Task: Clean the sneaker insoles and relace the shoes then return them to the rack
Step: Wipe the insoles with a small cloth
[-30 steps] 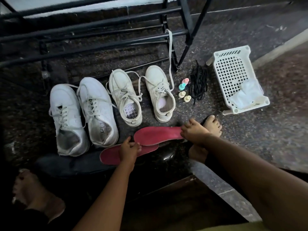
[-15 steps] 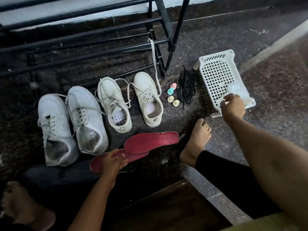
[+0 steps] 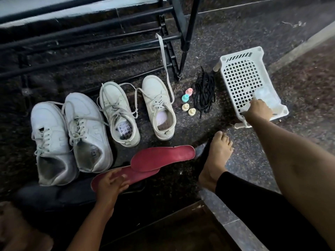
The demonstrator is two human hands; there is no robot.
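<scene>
Two red insoles lie overlapped on the dark floor: the upper insole (image 3: 163,157) and the lower insole (image 3: 139,175). My left hand (image 3: 111,183) holds the lower insole at its near end. My right hand (image 3: 258,110) reaches into the white basket (image 3: 241,77), fingers on a white cloth (image 3: 265,97); whether it grips the cloth is unclear. Two pairs of white sneakers stand in a row: the big pair (image 3: 70,134) at left, the smaller pair (image 3: 137,109) beside it. The black rack (image 3: 90,42) runs behind them.
A bundle of black laces (image 3: 204,93) and several small pastel bottles (image 3: 188,102) lie between the sneakers and the basket. My bare right foot (image 3: 215,158) rests near the insoles. A long white lace (image 3: 164,58) hangs off the rack. A black shoe (image 3: 54,196) lies under my left arm.
My right hand left the upper insole's tip and went right into the basket, onto the cloth. The left hand stays on the lower insole. The view shifted.
</scene>
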